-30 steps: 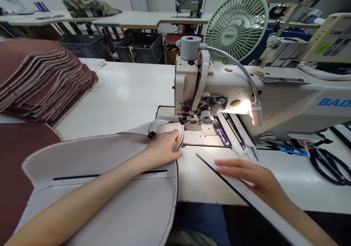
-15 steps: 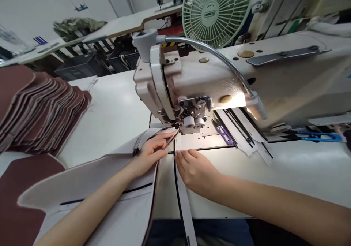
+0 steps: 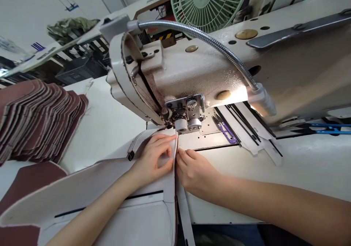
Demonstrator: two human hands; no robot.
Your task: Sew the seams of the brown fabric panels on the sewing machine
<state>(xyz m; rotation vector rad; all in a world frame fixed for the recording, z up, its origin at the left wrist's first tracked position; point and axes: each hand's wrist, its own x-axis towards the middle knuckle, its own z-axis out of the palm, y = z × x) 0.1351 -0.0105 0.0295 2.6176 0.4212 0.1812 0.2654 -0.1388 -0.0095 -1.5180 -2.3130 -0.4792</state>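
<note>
Since the previous frame, the light panel (image 3: pixel 139 220) has come rightward over the upper part of the white strip (image 3: pixel 187 215), closing the gap where tabletop (image 3: pixel 274 187) showed between them. Nearest, the panel spreads beneath the left forearm, and the strip's lower length emerges beside its dark-trimmed right edge, hanging past the tabletop's front. The left hand (image 3: pixel 153 160) lies on the panel, half open, its fingers extended toward that edge and its thumb apart from them; it presses the material without closing round it. Just across the edge, the right hand (image 3: pixel 196 171) has its fingers curled together against the seam; whether it pinches strip, panel or both, I cannot tell. A small black clip (image 3: pixel 131 155) sits on the panel left of the left hand.

Beyond the fingertips, the panel's far end runs to the head of the sewing machine (image 3: pixel 203 63). Purple snips (image 3: pixel 227 132) and more black-edged strips (image 3: pixel 244 127) rest to the right; a stack of reddish-brown pieces (image 3: pixel 41 118) stands left. Farther back is a pale green fan (image 3: pixel 211 4).
</note>
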